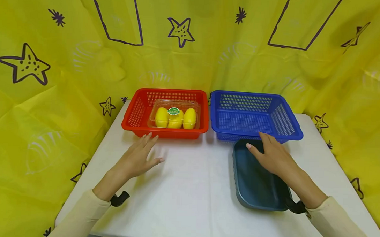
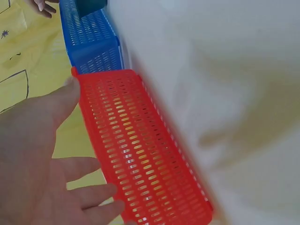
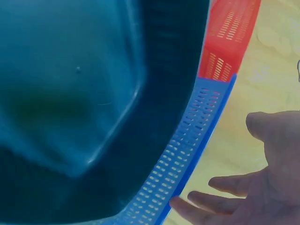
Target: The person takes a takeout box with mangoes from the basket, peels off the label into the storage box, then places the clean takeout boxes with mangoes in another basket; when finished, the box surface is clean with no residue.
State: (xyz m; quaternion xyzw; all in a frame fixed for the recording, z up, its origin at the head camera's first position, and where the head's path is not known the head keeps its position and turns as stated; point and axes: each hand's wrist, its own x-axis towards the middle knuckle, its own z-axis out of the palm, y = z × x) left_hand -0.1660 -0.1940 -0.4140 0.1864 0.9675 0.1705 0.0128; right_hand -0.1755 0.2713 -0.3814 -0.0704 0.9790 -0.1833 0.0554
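Observation:
A red basket (image 1: 164,132) stands at the back left, holding a clear plastic box (image 1: 197,104) with three yellow oval fruits (image 1: 189,118) and a green round label. To its right is a blue basket (image 1: 244,121) with slotted walls. A dark teal tray (image 1: 253,183) lies in front of the blue basket. My left hand (image 1: 135,156) hovers just in front of the red basket, fingers spread, holding nothing. Over the teal tray hangs my right hand (image 1: 272,154), fingers extended and thumb apart, also with nothing in it.
A white cloth (image 1: 187,202) covers the table. Yellow curtains (image 1: 204,63) printed with stars hang close behind the baskets and along both sides. The two baskets stand almost side by side at the back edge.

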